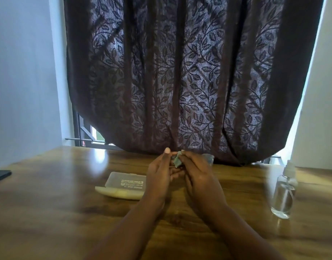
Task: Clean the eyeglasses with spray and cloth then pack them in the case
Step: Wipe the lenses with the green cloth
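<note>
Above the middle of the wooden table, my left hand and my right hand meet. A small grey-green cloth is bunched between their fingertips, pinched by my right hand. The eyeglasses are mostly hidden behind the hands; one clear lens sticks out to the right of my right hand. My left hand is curled with the thumb up and seems to hold the frame. The pale eyeglass case lies open on the table just left of my left hand. A clear spray bottle stands upright at the right.
A dark leaf-patterned curtain hangs behind the table's far edge. A flat dark object lies at the table's left edge. White walls stand on both sides.
</note>
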